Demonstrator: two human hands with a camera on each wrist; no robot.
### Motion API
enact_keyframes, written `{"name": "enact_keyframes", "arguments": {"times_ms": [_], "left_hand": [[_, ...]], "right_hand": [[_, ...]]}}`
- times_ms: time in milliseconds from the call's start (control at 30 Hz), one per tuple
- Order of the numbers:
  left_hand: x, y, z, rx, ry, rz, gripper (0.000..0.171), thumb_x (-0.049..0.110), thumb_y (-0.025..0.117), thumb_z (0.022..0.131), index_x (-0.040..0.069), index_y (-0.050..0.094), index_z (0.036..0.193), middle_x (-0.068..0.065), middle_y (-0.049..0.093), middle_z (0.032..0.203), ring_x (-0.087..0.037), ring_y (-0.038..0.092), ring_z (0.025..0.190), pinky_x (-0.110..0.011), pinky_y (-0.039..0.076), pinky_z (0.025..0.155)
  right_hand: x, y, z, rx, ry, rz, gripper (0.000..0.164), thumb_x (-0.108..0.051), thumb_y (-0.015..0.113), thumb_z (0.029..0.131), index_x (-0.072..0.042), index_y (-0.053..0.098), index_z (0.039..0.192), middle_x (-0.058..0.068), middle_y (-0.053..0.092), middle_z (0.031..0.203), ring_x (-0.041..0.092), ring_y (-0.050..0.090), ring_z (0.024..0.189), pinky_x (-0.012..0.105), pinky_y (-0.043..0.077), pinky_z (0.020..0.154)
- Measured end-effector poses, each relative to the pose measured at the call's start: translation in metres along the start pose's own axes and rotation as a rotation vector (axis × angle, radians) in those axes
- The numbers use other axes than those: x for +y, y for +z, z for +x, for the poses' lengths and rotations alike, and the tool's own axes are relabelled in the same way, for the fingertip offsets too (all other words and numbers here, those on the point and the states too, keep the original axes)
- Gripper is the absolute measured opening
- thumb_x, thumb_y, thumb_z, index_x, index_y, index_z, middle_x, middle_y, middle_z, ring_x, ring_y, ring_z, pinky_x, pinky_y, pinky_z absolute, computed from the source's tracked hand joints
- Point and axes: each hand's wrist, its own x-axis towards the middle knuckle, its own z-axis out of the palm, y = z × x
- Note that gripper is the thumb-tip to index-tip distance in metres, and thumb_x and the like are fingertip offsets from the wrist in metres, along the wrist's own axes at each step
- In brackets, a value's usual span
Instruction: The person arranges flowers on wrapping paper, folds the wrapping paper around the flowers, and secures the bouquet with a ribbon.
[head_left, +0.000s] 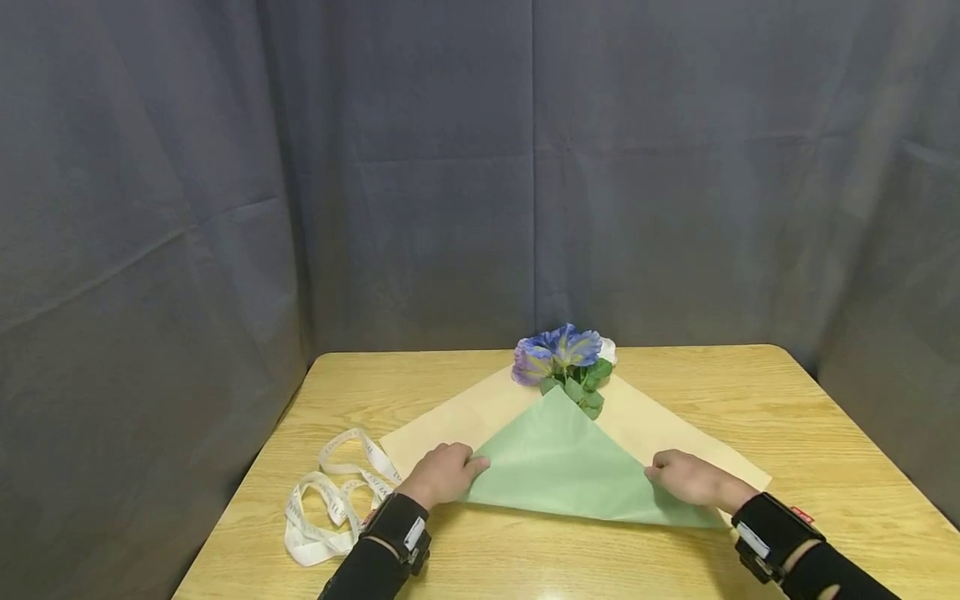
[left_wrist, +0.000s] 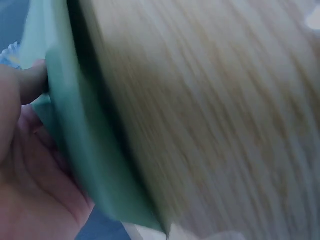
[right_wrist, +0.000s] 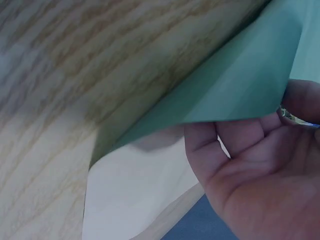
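A green paper sheet [head_left: 558, 467] lies folded into a triangle over a cream sheet [head_left: 450, 421] on the wooden table [head_left: 825, 417]. Blue and purple flowers [head_left: 558, 354] with green leaves stick out past the triangle's far tip. My left hand [head_left: 448, 472] grips the green sheet's near left edge, fingers curled. My right hand [head_left: 688, 478] grips its near right edge. In the left wrist view, the green paper [left_wrist: 85, 150] lies against my left hand [left_wrist: 25, 175]. In the right wrist view, the green paper [right_wrist: 235, 85] is lifted over my right hand's fingers [right_wrist: 260, 170], with the pale sheet [right_wrist: 135, 185] below.
A white printed ribbon [head_left: 330, 500] lies in loose loops on the table, left of my left hand. Grey curtains [head_left: 420, 167] hang behind and to both sides of the table. Bare tabletop shows at the right and at the front.
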Motion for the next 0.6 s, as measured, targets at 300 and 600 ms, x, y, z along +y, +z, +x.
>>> {"name": "enact_keyframes", "arguments": {"times_ms": [300,600], "left_hand": [[-0.0035,0.0039,-0.0006,-0.059,0.005,-0.044,0.038,0.036,0.058,0.104,0.01,0.057,0.076,0.002,0.041,0.066,-0.014,0.043,0.061,-0.032,0.036,0.059],[-0.0087,0.0009,0.0068,-0.032,0.06,0.002,0.042,0.043,0.053,0.105,0.015,0.051,0.074,0.004,0.039,0.064,-0.012,0.04,0.057,-0.03,0.035,0.056]], "right_hand": [[0.0031,-0.0013,-0.0011,-0.05,0.0,0.032,0.03,-0.017,0.047,0.105,-0.011,0.043,0.077,0.001,0.032,0.072,0.018,0.032,0.067,0.033,0.025,0.063],[0.0017,-0.0035,-0.0026,-0.018,-0.001,0.03,0.025,-0.021,0.044,0.108,-0.005,0.05,0.089,0.005,0.035,0.079,0.021,0.037,0.073,0.037,0.027,0.065]]}}
